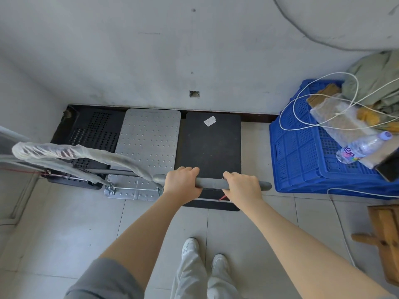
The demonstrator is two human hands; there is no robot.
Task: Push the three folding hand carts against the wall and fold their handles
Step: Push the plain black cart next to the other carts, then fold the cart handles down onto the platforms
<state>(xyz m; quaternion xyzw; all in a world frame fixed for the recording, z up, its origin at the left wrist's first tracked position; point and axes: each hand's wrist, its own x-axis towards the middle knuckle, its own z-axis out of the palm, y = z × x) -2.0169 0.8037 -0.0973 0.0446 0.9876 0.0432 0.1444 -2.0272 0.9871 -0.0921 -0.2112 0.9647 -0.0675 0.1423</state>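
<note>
- Gripping the grey handle [216, 183] with both hands, that's where we are. Our left hand [182, 183] has its fingers curled over the top of the bar, closed tight around it, and our right hand [243, 186] is wrapped around it the same way a bit further along.
- That handle belongs to the black cart [212, 147], which sits with its far edge right up at the wall [151, 61], touching or nearly so at the dark baseboard. Its handle is upright, not folded down.
- There's a small white label [209, 121] stuck on the black cart's deck, at the end nearest the wall.
- Just left of the black cart sits the silver cart [146, 147] with the dimpled metal deck, also pushed up to the wall. Its handle [75, 153] is wrapped in clear plastic film and stands up, leaning off to the left.
- Left of that one is a third cart with a perforated black deck [92, 134], tucked into the corner against the wall too.
- On the other side of the black cart, near but not touching, is a blue crate [302, 152] by the wall. It's loaded with a water bottle [364, 147], a loop of white cord [302, 98] and some green cloth [373, 78].
- Our white shoes [205, 253] are on the tiled floor [64, 234], back from the black cart.
</note>
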